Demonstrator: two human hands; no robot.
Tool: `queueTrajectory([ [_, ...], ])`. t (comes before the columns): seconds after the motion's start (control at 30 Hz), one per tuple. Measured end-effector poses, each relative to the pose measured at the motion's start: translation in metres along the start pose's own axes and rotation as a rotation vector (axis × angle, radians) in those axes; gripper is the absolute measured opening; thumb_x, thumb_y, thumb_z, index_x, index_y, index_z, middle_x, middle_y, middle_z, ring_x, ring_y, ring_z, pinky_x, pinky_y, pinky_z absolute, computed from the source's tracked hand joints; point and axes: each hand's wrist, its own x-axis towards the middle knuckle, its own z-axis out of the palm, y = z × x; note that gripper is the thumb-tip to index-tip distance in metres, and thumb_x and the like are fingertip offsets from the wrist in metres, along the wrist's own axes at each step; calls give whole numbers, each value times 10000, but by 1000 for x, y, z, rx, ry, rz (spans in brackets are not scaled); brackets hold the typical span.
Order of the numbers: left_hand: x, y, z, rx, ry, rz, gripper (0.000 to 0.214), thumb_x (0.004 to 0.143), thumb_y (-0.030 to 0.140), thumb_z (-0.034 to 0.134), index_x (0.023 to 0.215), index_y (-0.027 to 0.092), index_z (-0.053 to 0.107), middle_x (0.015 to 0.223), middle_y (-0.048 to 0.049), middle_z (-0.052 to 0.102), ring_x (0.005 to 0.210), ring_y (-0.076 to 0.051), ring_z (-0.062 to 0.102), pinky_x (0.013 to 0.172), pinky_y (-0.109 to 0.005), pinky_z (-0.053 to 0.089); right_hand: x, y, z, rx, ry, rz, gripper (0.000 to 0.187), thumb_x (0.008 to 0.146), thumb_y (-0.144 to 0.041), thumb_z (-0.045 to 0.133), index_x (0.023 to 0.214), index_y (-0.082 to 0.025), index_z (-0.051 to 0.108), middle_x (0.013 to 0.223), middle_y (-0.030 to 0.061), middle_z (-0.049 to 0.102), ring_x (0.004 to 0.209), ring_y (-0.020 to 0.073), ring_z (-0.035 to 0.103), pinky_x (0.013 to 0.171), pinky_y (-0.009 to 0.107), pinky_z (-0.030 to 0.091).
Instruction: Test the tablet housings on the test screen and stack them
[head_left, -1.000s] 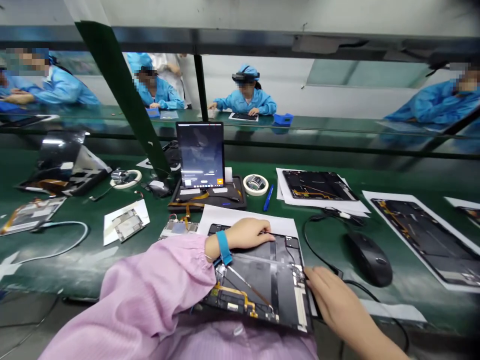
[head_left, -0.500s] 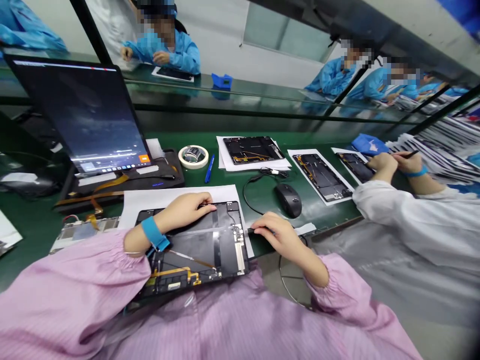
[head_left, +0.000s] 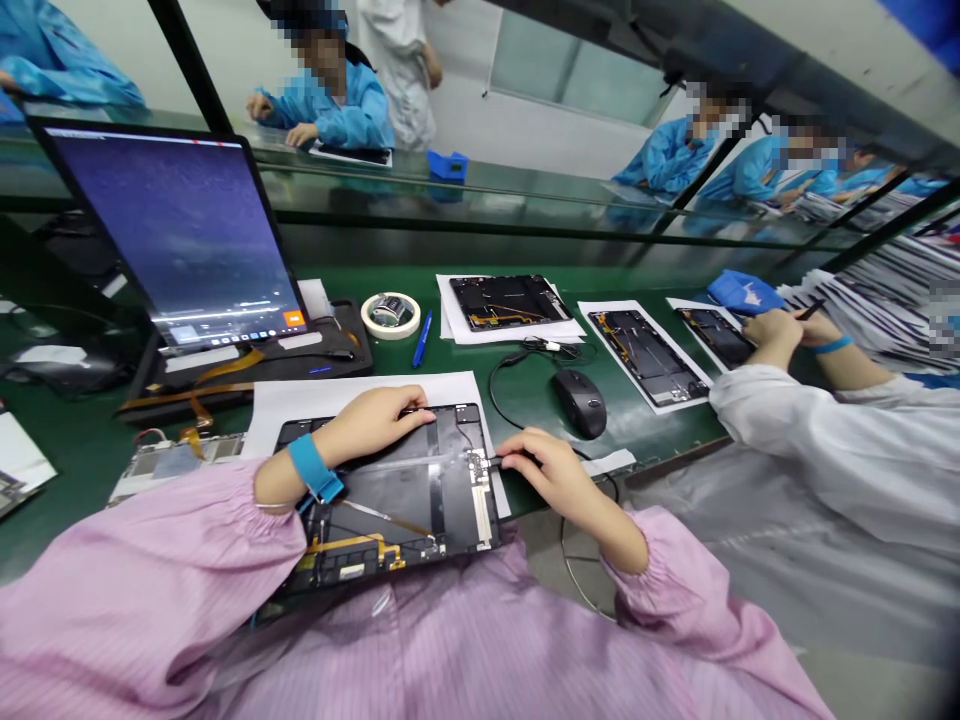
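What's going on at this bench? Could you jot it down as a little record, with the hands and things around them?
Left hand: resting on the opened tablet casing
Right hand: pinching a dark cable plug at the casing's right edge; insertion unclear
White sheet: partly under the casing
Beyond: lit screen, tape roll, blue pen
Farther right: black mouse, co-worker's sleeve

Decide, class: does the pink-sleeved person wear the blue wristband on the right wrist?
No, the blue wristband circles the left wrist, just behind the left hand.
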Motion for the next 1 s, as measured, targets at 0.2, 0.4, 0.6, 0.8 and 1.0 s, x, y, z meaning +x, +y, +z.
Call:
queueTrajectory([
  [0.2,2,-3,5,-16,46,19,271,886,448,483,888,200,591,830,-23,667,752,-184,593,667,-272,399,-3,-2,8,19,42,20,115,909,-214,490,942,-203,599,859,42,657,801,170,626,735,303,503],
  [0.4,-12,16,-19,-194,255,138,288,797,423,646,930,172,601,963,-76,655,887,-193,598,805,-295,460,-6,11,15,-189,15,-86,209,931,-311,474,1076,-212,588,875,66,651,789,200,615,717,351,499],
  [0.6,-55,-51,-121,-315,978,-165,300,912,356,386,1041,184,595,1134,-69,627,1074,-195,569,943,-332,443,-4,27,24,-341,62,-187,231,916,-400,502,1009,-221,615,896,57,674,794,212,620,739,370,480],
  [0.8,-81,-163,-153,-264,929,-570,362,546,212,702,890,140,617,808,-59,681,802,-229,648,800,-359,509,-3,27,24,-349,83,-191,226,920,-398,493,981,-227,627,888,52,683,799,209,629,735,354,493],
  [1.0,-84,-182,-134,-195,856,-497,333,555,319,725,825,172,596,664,5,621,627,-172,607,648,-298,499,-1,29,25,-344,101,-186,236,920,-411,491,960,-228,634,879,53,689,789,208,641,716,345,508],
])
